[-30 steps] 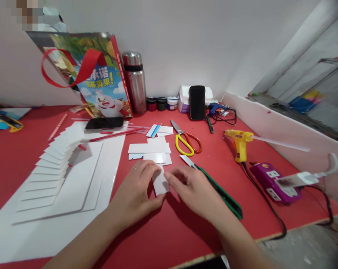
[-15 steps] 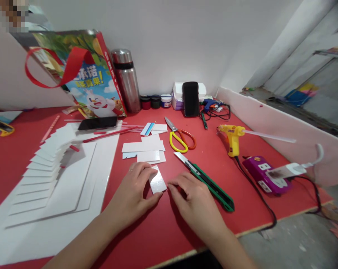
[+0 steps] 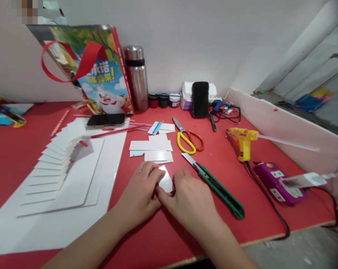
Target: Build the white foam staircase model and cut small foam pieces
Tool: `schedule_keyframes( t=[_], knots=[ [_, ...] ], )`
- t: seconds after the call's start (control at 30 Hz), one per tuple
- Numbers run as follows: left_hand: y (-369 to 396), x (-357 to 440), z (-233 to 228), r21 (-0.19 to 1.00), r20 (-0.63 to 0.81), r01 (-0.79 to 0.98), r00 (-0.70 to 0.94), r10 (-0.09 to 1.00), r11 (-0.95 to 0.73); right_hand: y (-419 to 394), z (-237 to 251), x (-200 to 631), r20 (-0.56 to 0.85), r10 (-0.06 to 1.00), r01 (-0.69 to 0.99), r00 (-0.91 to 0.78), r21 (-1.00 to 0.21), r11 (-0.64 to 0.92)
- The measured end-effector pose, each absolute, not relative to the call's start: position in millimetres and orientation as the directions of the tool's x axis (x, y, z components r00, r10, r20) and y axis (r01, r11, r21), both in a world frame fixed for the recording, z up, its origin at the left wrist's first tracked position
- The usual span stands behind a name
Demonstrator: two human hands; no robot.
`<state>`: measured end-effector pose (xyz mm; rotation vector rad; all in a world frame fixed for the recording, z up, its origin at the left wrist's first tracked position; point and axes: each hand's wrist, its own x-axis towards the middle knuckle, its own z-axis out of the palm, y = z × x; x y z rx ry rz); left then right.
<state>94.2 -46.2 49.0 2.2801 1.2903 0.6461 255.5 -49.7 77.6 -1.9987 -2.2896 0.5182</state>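
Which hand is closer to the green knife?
The right hand. It is just to the left of the green knife. The left hand is farther left, on the other side of the right hand.

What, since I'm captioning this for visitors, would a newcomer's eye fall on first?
Probably the cartoon-printed gift bag standing at the back left. Then the curved white stepped model at the left. Front centre, the left hand and right hand meet around a small white piece, with a green utility knife to their right.
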Motion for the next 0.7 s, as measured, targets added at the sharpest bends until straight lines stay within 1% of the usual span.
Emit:
schedule_keyframes(
  t=[0.13,0.27,0.43,0.6,0.7],
  knots=[
    [-45.6,94.7,48.3,0.58,0.187,0.657,0.468,0.863,-0.482,-34.4,93.0,239.1,-0.276,0.946,0.974,-0.173,-0.193,0.122],
    [-45.5,94.7,47.4,0.589,0.182,0.65,0.472,0.863,-0.48,-26.7,100.1,230.1,-0.331,0.921,0.974,-0.206,-0.155,0.163],
    [-45.9,93.8,44.9,0.596,0.184,0.642,0.475,0.861,-0.482,-29.1,101.7,225.5,-0.345,0.917,0.978,-0.199,-0.131,0.163],
    [-46.0,94.0,42.8,0.588,0.215,0.642,0.463,0.86,-0.492,-32.1,104.0,219.0,-0.309,0.933,0.983,-0.183,-0.062,0.172],
    [-46.4,94.5,42.8,0.577,0.225,0.644,0.464,0.856,-0.501,-33.6,106.0,220.4,-0.297,0.936,0.982,-0.188,-0.066,0.177]
  ],
)
